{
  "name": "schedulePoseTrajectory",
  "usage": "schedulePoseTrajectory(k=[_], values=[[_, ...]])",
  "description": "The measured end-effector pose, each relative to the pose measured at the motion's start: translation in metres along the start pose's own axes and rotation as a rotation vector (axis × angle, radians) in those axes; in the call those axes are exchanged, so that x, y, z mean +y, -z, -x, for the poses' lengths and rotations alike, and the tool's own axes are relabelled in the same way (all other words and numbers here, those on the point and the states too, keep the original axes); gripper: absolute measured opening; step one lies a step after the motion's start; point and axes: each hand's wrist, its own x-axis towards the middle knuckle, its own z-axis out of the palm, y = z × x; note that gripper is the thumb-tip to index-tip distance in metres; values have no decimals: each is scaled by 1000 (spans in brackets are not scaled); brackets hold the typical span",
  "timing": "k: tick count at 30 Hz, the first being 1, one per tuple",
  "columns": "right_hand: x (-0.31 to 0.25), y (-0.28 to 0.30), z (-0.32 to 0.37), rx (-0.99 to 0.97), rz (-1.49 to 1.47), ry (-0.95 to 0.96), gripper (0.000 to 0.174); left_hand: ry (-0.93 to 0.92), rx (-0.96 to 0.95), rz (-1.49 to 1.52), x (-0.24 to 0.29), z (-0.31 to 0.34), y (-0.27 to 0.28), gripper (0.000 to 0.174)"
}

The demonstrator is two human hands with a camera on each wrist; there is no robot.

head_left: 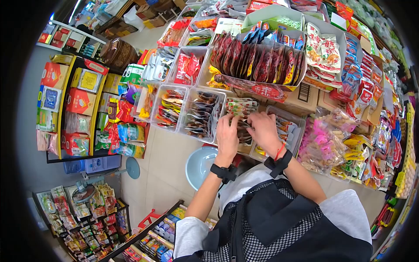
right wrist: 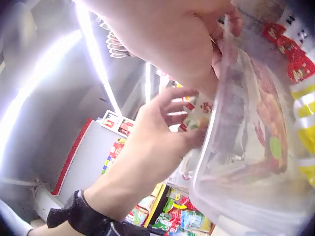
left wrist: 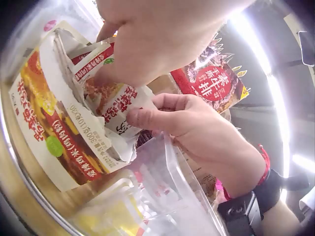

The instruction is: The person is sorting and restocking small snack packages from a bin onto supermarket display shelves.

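Both hands are at a torn-open cardboard snack box [left wrist: 54,128] filled with small printed packets [head_left: 242,105]. My left hand [head_left: 228,137] reaches down over the box's left side. In the right wrist view, the left thumb and fingers curl round a snack packet [right wrist: 199,110]. Opposite it, my right hand [head_left: 265,131] pinches the edge of a white-and-red snack packet [left wrist: 120,105] between thumb and fingers, as the left wrist view shows. Part of the packets is hidden beneath the left hand [left wrist: 152,44]. A clear plastic bin [right wrist: 206,162] stands close beside the hands.
Clear bins of dark packets [head_left: 203,111] and colourful packets [head_left: 170,107] line the left. Behind stands a display box of dark red packets [head_left: 262,61]. Bagged pink snacks [head_left: 325,139] lie right. A light blue basin [head_left: 198,166] sits on the floor, near a snack rack [head_left: 80,109].
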Motion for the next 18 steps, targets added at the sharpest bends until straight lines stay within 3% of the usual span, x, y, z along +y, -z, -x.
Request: schedulePoseTrajectory(k=[6,9,12,18], values=[[9,-8,-5,-66,28,-17,17,134,64,125,21,0,7,62],[9,-6,-9,-92,30,-38,17,103,94,99,32,8,10,66],[9,-6,-8,-113,26,-60,18,245,91,307,37,19,17,66],[11,-2,-9,-160,-39,-32,21,190,1,370,12,31,11,70]])
